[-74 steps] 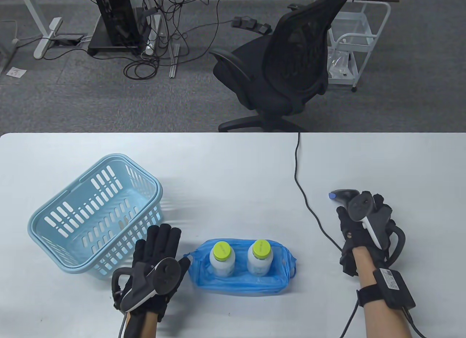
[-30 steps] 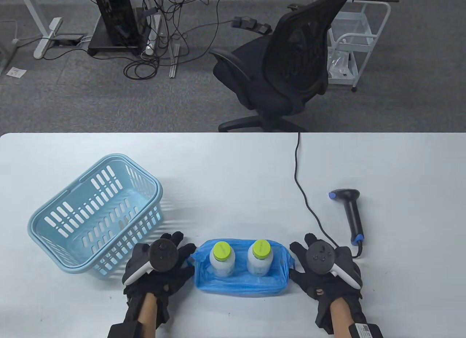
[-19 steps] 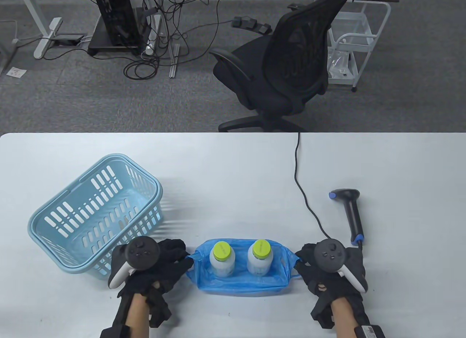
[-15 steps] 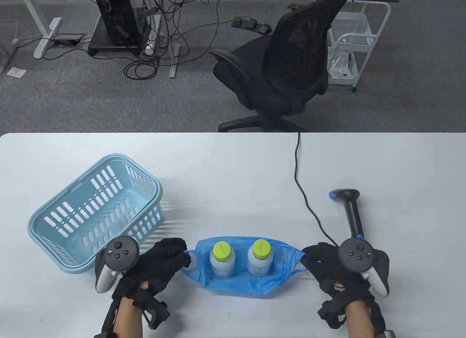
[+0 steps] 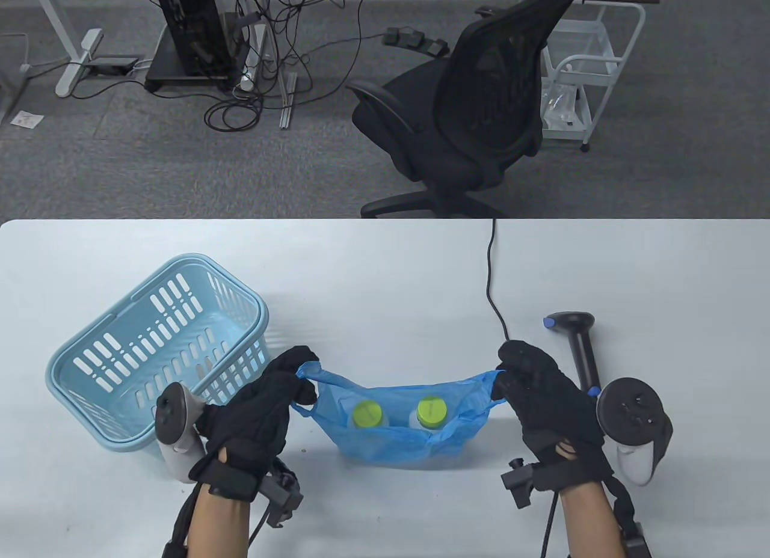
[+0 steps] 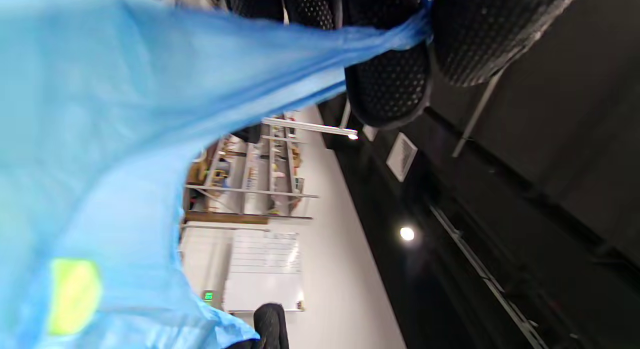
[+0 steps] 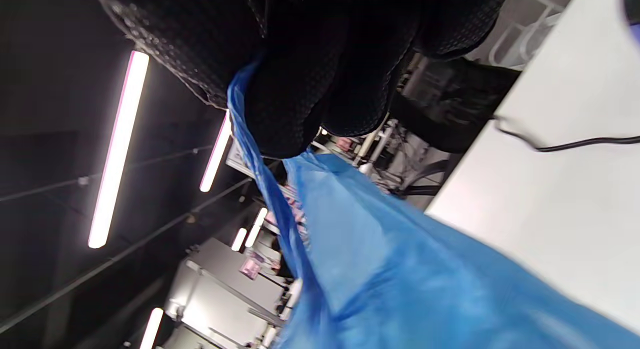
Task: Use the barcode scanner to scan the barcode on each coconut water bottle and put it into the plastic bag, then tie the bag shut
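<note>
The blue plastic bag (image 5: 397,444) hangs stretched between both hands near the table's front edge. Two coconut water bottles with lime-green caps (image 5: 367,414) (image 5: 431,409) stand inside it, mostly veiled by the plastic. My left hand (image 5: 299,374) grips the bag's left handle (image 6: 320,54). My right hand (image 5: 504,374) grips the right handle (image 7: 240,109). One green cap (image 6: 72,294) shows through the blue film in the left wrist view. The black barcode scanner (image 5: 579,347) lies on the table just right of my right hand, free of any grip.
A light-blue slotted basket (image 5: 156,353) stands tilted at the left, close behind my left hand. The scanner's black cable (image 5: 494,287) runs back over the table's far edge. A black office chair (image 5: 469,113) stands beyond the table.
My right hand left the scanner lying on the table. Both hands went to the bag's sides, took its handles, then pulled them up and apart, lifting the rim around the bottles.
</note>
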Demonstrator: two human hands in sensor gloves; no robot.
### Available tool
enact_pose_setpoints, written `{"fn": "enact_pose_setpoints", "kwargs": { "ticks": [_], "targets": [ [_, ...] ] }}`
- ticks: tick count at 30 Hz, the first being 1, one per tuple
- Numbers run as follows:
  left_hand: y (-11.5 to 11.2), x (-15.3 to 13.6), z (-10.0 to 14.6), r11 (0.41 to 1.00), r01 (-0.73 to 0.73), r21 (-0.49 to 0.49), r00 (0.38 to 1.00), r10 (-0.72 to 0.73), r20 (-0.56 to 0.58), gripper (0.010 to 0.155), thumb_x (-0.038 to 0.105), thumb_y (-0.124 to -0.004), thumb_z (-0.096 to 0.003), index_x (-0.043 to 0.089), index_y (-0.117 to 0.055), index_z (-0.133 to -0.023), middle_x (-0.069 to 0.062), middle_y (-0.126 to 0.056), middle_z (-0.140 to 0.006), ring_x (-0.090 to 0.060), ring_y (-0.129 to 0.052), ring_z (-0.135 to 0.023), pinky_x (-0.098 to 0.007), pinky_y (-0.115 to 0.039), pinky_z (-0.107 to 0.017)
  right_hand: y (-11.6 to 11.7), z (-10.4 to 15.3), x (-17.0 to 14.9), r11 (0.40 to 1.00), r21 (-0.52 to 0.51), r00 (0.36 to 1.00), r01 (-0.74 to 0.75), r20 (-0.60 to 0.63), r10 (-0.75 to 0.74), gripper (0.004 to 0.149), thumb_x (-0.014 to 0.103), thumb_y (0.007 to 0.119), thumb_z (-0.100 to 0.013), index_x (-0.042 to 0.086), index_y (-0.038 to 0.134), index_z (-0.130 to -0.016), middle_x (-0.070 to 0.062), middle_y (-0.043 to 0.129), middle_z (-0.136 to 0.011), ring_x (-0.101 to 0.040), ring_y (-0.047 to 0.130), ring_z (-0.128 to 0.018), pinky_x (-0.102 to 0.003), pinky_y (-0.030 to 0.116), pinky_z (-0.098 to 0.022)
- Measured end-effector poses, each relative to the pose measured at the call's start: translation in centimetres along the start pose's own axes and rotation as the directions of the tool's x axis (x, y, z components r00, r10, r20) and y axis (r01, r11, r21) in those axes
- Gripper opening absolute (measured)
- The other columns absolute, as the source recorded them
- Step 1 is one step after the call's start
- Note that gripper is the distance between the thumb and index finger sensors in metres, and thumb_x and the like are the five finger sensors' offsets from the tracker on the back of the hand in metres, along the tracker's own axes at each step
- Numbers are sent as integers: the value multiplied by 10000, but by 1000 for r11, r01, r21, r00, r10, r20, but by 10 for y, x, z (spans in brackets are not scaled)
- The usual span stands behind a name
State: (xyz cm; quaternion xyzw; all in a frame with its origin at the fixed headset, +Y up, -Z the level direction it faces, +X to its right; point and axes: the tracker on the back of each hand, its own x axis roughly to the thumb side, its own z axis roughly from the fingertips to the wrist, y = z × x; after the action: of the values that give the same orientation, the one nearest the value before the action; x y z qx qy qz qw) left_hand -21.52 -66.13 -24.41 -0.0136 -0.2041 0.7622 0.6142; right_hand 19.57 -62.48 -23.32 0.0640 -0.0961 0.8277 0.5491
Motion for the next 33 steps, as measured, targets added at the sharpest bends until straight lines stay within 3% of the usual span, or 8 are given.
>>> {"fn": "enact_pose_setpoints", "kwargs": {
  "ticks": [4,10,14,20,24,27,30,33],
  "targets": [
    [-25,3,-13,989,90,-118,990,-75,120,451,469,-793,-668,220,-795,-1044,-29,-569,-1259,-410,-474,-1204,-668,-273,-809,10,-2,30,999,6,995,-53,90,52,517,361,880,-516,191,724,-978,8,986,-677,-253,931,-845,-596,617,-723],
    [-65,0,-26,897,377,-228,918,-330,221,628,451,-807,-657,358,-516,-1206,-13,-521,-1300,-362,-594,-1200,-692,-355,-820,36,-6,78,947,166,933,-275,286,221,428,337,877,-525,266,779,-935,15,950,-807,-278,851,-947,-615,571,-755],
    [-78,-4,-33,825,511,-241,856,-463,230,744,472,-814,-646,278,-407,-1237,46,-790,-1065,-282,-867,-940,-620,-597,-784,57,-7,100,876,250,853,-412,444,274,421,343,881,-519,294,785,-927,41,953,-811,-270,821,-983,-616,571,-760],
    [-86,-15,-33,720,591,-362,802,-571,175,998,634,-897,-537,129,-398,-1238,73,-862,-855,-228,-934,-647,-532,-782,-596,76,-5,108,841,270,807,-469,518,284,405,346,886,-515,319,793,-908,74,959,-803,-267,778,-1002,-609,554,-762],
    [-92,-23,-34,728,582,-363,806,-574,143,860,591,-901,-550,120,-564,-1185,117,-931,-692,-171,-974,-477,-483,-844,-483,87,-4,104,821,303,791,-484,552,262,411,358,885,-510,333,786,-909,98,963,-806,-254,777,-1002,-603,565,-755],
    [-93,-30,-32,800,496,-338,863,-497,91,496,409,-793,-651,155,-765,-1076,118,-981,-571,-172,-992,-372,-478,-860,-418,82,-8,96,839,301,814,-454,522,254,440,381,889,-506,339,769,-928,101,947,-844,-260,765,-1011,-610,552,-758],
    [-88,-34,-32,807,462,-369,881,-466,84,468,407,-747,-665,175,-773,-1071,117,-983,-589,-174,-995,-392,-480,-857,-435,67,-15,82,855,248,830,-456,464,308,475,413,897,-498,364,753,-948,41,853,-970,-293,723,-1028,-614,530,-774],
    [-84,-38,-32,835,404,-373,909,-414,58,470,410,-738,-669,173,-773,-1074,105,-986,-607,-189,-996,-413,-489,-850,-448,62,-23,64,797,305,822,-522,428,375,515,454,905,-484,415,725,-964,-3,709,-1097,-349,631,-1058,-641,497,-779]
  ]
}}
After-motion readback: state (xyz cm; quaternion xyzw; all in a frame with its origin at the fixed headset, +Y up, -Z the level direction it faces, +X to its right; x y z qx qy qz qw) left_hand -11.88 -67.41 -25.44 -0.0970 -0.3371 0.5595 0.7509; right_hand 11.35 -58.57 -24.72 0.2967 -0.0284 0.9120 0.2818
